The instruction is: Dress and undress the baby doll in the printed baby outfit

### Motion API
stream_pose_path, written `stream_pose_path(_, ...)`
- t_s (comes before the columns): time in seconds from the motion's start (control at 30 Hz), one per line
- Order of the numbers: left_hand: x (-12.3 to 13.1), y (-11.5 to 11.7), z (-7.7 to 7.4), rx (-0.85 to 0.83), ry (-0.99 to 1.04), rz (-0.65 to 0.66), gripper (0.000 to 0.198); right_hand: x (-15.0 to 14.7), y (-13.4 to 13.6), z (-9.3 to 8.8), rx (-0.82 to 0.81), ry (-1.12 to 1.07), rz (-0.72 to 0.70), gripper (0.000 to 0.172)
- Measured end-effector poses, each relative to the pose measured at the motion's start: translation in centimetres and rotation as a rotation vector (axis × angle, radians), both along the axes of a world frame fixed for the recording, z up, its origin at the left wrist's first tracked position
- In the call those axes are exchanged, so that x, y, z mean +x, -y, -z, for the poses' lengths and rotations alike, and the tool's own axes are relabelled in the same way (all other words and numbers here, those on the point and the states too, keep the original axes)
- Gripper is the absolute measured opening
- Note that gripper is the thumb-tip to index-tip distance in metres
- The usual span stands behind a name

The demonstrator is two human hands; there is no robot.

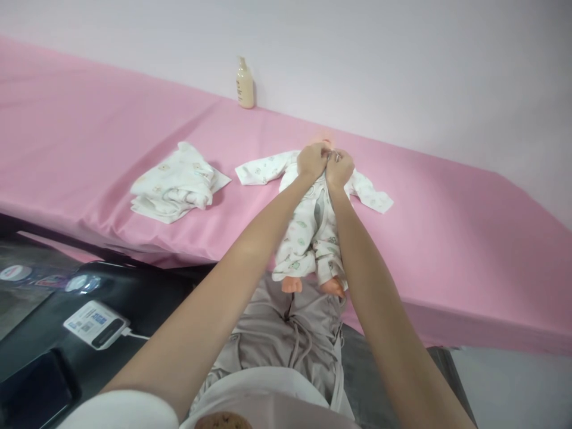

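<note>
A baby doll lies on its back, feet toward me, in a white printed romper (297, 232) with long sleeves spread to both sides. At its neck, my left hand (313, 159) and my right hand (339, 168) meet with fingers pinched on the romper's collar area. Exactly what the fingertips grip is partly hidden by the hands. The doll's head is mostly blurred and behind my hands. Its bare feet (292, 285) stick out of the leg openings at the table's front edge.
A folded white printed cloth or garment (174, 182) lies left on the pink-covered table (447, 238). A pump bottle (245, 84) stands by the wall. Below left, a black seat (147, 292) holds a white device (96, 325) with a cable and a dark phone (38, 387).
</note>
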State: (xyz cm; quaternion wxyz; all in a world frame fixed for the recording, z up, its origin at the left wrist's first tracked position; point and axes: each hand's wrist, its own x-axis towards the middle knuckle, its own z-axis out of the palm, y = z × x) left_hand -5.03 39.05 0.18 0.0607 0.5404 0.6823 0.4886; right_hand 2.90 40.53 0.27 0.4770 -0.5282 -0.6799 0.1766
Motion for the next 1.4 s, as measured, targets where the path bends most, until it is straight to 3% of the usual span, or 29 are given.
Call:
stream_pose_path(0.27, -0.1, 0.1, 0.1, 0.046, -0.035, -0.036, 0.022, 0.0, -0.1, 0.2, 0.017, -0.037, -0.070, 0.029)
stream_pose_path(0.47, 0.1, 0.2, 0.0, 0.054, -0.035, -0.063, 0.024, -0.2, -0.2, 0.1, 0.047, -0.041, -0.025, 0.046)
stream_pose_path(0.73, 0.1, 0.1, -0.2, 0.099, 0.048, -0.071, 0.035, 0.0, -0.1, 0.0, -0.030, 0.024, -0.088, 0.014)
stream_pose_path(0.9, -0.6, -0.4, 0.1, 0.079, 0.140, -0.034, 0.021, 0.0, 0.0, 0.0, -0.005, 0.002, -0.095, 0.019)
stream_pose_path(1.17, -0.9, -0.4, 0.2, 0.021, 0.153, -0.022, 0.025, -0.2, -0.1, -0.3, -0.073, 0.116, -0.065, 0.016)
stream_pose_path(1.4, -0.9, -0.1, 0.2, 0.030, 0.098, -0.006, 0.027, -0.1, -2.2, 0.2, -0.119, 0.020, -0.085, 0.013)
